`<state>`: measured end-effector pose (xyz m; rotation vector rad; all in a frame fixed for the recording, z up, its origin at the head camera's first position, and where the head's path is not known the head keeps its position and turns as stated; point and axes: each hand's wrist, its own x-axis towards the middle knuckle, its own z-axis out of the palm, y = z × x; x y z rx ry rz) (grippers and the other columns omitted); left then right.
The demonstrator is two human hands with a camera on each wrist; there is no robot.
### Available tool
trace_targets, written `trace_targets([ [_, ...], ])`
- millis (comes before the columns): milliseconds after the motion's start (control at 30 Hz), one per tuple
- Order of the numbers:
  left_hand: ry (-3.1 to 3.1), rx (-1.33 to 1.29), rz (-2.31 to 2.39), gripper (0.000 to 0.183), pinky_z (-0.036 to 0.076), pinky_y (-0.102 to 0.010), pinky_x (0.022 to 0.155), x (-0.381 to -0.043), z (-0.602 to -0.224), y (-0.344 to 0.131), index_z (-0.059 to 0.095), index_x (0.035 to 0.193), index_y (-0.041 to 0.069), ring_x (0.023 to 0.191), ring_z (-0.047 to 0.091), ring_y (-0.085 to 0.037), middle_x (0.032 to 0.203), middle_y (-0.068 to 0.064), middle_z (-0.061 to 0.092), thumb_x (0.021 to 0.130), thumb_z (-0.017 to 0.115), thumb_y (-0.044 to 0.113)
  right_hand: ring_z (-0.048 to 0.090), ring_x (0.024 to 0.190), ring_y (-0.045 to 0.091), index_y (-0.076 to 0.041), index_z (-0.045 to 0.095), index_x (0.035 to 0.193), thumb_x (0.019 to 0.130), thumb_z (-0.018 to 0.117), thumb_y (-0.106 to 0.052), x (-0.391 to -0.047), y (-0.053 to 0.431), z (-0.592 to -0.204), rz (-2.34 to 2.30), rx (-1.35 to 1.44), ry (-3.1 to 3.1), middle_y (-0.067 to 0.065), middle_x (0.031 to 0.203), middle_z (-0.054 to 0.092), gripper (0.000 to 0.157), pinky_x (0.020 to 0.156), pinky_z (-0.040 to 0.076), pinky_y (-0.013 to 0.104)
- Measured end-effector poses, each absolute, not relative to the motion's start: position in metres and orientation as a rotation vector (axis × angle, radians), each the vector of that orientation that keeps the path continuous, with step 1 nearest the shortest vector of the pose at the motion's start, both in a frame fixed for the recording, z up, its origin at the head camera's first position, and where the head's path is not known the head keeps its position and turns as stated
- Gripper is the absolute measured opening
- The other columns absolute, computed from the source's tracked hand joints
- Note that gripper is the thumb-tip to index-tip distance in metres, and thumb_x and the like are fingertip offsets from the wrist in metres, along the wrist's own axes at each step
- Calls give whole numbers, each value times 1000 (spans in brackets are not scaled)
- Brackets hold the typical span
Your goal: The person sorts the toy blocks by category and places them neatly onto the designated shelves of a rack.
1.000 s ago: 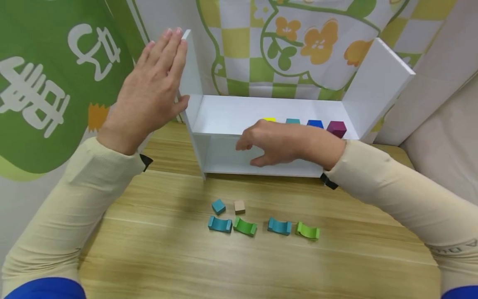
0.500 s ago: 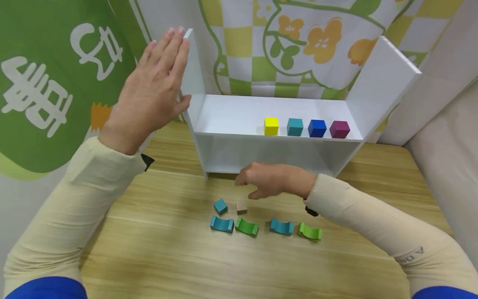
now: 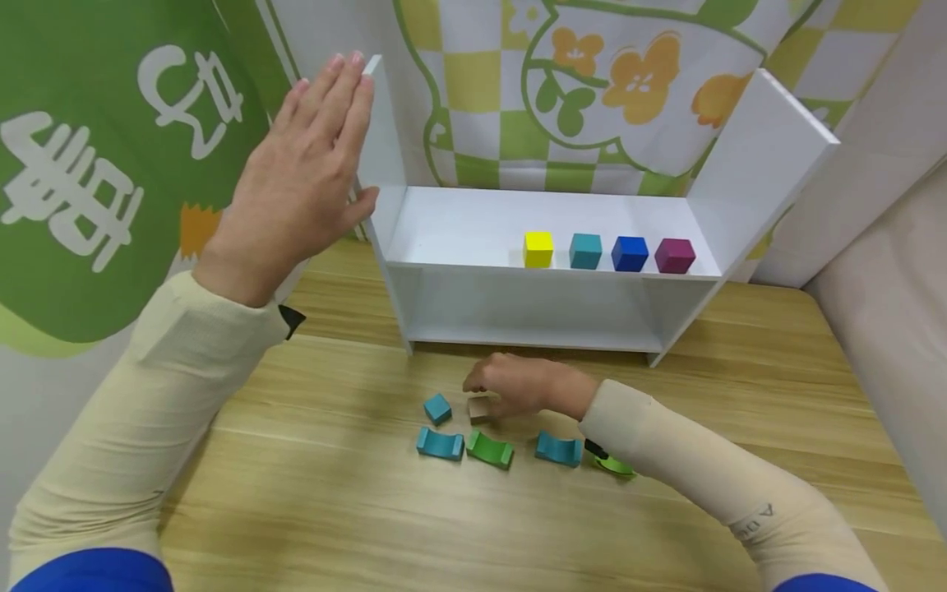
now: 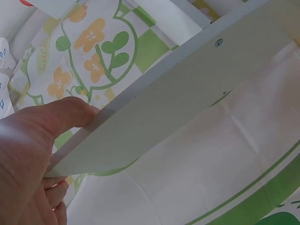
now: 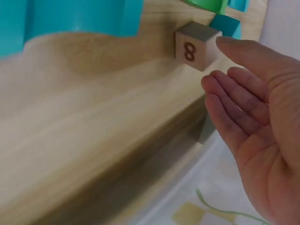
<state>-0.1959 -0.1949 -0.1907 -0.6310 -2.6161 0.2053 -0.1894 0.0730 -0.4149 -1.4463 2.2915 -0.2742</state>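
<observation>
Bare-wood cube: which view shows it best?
The right wrist view: the bare-wood cube appears large, its 8 legible. The head view shows it small, partly covered by the right hand; the left wrist view omits it.

Wooden cube in the right wrist view: we read a dark "8" on its pale face, tilted but clear. In the left wrist view we get "Lucky" in thin pale orange letters on the floral cloth, turned nearly vertical, last letter faint. In the head view, the right sleeve carries small dark lettering; we make out an "A" and what looks like a "D", rest too small. The green panel has big white slanted characters we can't decipher.
</observation>
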Motion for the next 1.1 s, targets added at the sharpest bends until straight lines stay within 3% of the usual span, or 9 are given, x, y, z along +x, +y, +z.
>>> trace_targets([
  [233,-2600,-638,196,101,4,-49,138,-195,-190,-195,5,167,-5,167,4,-37,178,-18,-1,98,72,24,67,102,11,-7,74,121,93,79,-10,-189,71,-427,-226,-1431,2344,3,117,76,28,90,61,25],
  [467,-2583,-641,198,100,5,-49,138,-196,-190,-194,6,167,-5,167,5,-37,178,-19,1,98,72,24,63,90,10,-9,75,109,92,80,-8,-190,70,-430,-268,-1427,2337,2,105,75,18,81,59,22],
  [867,-2604,-635,211,100,4,-49,138,-196,-190,-195,4,167,-5,167,3,-36,178,-18,-1,99,71,25,56,80,9,-9,74,103,95,78,-12,-192,76,-421,-322,-1437,2323,0,94,71,10,70,52,20],
  [967,-2615,-629,220,100,3,-49,138,-196,-190,-196,3,167,-5,167,2,-36,178,-18,-2,100,70,26,55,80,12,-9,72,100,96,77,-13,-192,79,-412,-341,-1450,2297,1,91,69,7,70,50,20],
  [1100,-2616,-633,205,100,3,-49,138,-196,-191,-196,4,167,-5,167,2,-36,178,-18,-2,100,71,25,62,88,14,-10,73,105,96,78,-12,-190,83,-396,-347,-1462,2271,0,98,73,11,79,56,23],
])
